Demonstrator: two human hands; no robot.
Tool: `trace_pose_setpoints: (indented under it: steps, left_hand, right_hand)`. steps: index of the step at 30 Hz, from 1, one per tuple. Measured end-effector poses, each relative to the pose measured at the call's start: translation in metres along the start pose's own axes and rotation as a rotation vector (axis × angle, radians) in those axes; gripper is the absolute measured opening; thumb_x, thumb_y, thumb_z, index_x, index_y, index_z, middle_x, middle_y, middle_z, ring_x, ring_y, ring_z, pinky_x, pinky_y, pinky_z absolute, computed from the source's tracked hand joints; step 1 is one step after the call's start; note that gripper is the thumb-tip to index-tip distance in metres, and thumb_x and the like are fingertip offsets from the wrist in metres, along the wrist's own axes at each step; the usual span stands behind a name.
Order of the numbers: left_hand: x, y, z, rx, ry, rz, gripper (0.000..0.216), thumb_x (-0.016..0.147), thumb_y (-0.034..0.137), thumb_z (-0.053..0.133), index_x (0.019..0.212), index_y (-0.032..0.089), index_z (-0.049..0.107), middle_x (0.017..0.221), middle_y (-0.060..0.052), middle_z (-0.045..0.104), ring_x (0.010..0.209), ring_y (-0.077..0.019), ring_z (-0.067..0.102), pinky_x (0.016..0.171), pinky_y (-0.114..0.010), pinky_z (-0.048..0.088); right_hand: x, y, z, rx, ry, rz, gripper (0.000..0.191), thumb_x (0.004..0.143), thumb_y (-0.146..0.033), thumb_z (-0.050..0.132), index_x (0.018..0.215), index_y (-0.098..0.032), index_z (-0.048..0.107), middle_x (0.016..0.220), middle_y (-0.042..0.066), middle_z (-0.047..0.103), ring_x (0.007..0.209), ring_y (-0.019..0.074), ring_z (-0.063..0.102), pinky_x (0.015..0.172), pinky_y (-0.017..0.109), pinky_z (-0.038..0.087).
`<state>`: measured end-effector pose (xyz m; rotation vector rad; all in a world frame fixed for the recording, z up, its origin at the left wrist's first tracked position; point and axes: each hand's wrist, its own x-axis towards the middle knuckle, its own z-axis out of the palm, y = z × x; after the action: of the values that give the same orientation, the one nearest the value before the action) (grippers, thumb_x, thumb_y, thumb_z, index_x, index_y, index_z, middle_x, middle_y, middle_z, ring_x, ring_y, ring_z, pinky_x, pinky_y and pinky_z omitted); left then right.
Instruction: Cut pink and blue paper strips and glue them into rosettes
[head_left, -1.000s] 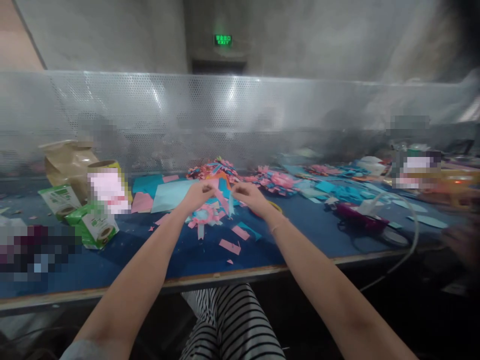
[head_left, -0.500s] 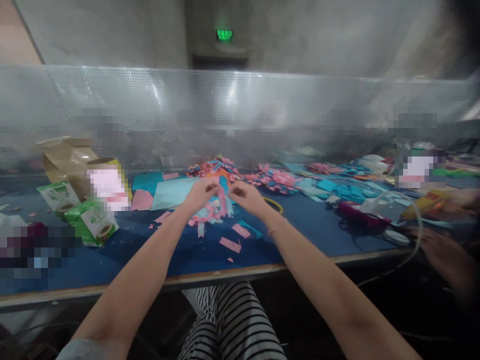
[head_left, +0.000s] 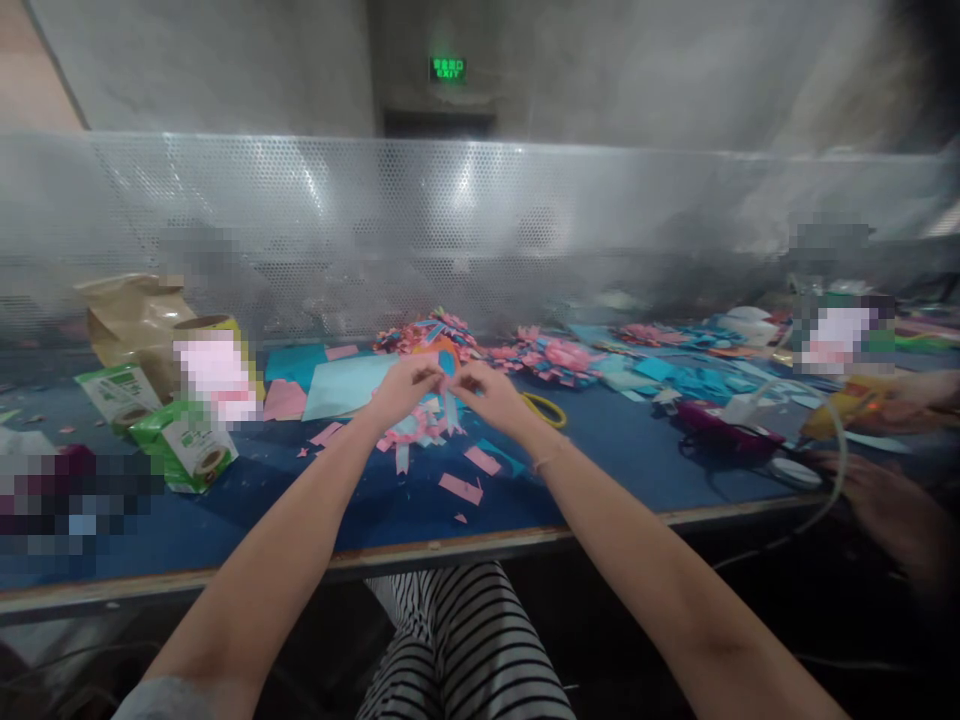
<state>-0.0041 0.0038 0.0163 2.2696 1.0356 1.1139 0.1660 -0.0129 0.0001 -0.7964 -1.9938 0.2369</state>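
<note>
My left hand (head_left: 405, 390) and my right hand (head_left: 491, 395) meet above the table, fingertips closed and almost touching. Both pinch a narrow pale paper strip (head_left: 451, 412), whose lower end hangs down between them. Just below, partly covered by my left hand, lies a pink and light-blue paper flower (head_left: 409, 436) with a short tail. Behind my fingers is a pile of colourful paper flowers (head_left: 435, 330). To the right of my right hand rests a yellow loop (head_left: 553, 410), perhaps a scissors handle. Pink paper scraps (head_left: 460, 488) lie nearer to me.
Light-blue paper sheets (head_left: 349, 388) lie to the left, near green-and-white cartons (head_left: 191, 450) and a brown bag (head_left: 139, 325). More paper flowers (head_left: 559, 357) sit to the right. A co-worker's hand (head_left: 919, 400) holds a yellow tool (head_left: 847, 405) beside a purple object (head_left: 727, 428).
My hands have come closer together, the right one moving slightly left. The hanging strip has turned and now looks paler, less pink. The co-worker's hand has shifted slightly.
</note>
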Motion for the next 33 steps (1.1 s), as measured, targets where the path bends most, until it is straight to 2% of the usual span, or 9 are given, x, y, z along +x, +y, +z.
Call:
trace_pose_setpoints:
  steps: [13,21,28,33]
  left_hand:
    - [-0.003,0.008,-0.001,-0.089,0.007,-0.052,0.013,0.072,0.021,0.046,0.07,0.015,0.057,0.065,0.0,0.057,0.063,-0.01,0.054,0.064,-0.024,0.045]
    - [-0.004,0.014,-0.002,-0.176,-0.031,-0.06,0.012,0.071,0.021,0.047,0.066,0.015,0.056,0.063,0.002,0.056,0.06,-0.009,0.053,0.062,-0.023,0.045]
    - [-0.004,0.009,-0.003,-0.184,-0.031,-0.028,0.014,0.073,0.026,0.048,0.068,0.016,0.055,0.062,0.001,0.053,0.059,-0.009,0.052,0.06,-0.023,0.045]
    - [-0.004,0.008,-0.002,-0.223,-0.018,-0.037,0.013,0.072,0.027,0.05,0.071,0.016,0.056,0.063,0.001,0.054,0.06,-0.0093,0.053,0.063,-0.025,0.046]
  right_hand:
    - [-0.001,0.0,-0.002,0.022,-0.004,-0.022,0.01,0.078,-0.025,0.05,0.074,-0.018,0.057,0.074,0.002,0.054,0.068,0.0114,0.046,0.062,0.024,0.036]
    - [0.0,0.0,-0.001,0.084,0.005,-0.101,0.011,0.078,-0.026,0.052,0.071,-0.018,0.056,0.072,0.001,0.05,0.068,0.0113,0.045,0.061,0.025,0.037]
    - [0.001,-0.002,-0.003,0.074,-0.001,-0.113,0.013,0.079,-0.028,0.051,0.073,-0.019,0.057,0.073,0.002,0.049,0.071,0.0122,0.045,0.063,0.027,0.038]
    - [0.001,-0.003,-0.002,0.059,0.046,-0.115,0.011,0.078,-0.026,0.052,0.07,-0.018,0.055,0.074,0.002,0.048,0.075,0.0129,0.045,0.065,0.027,0.04]
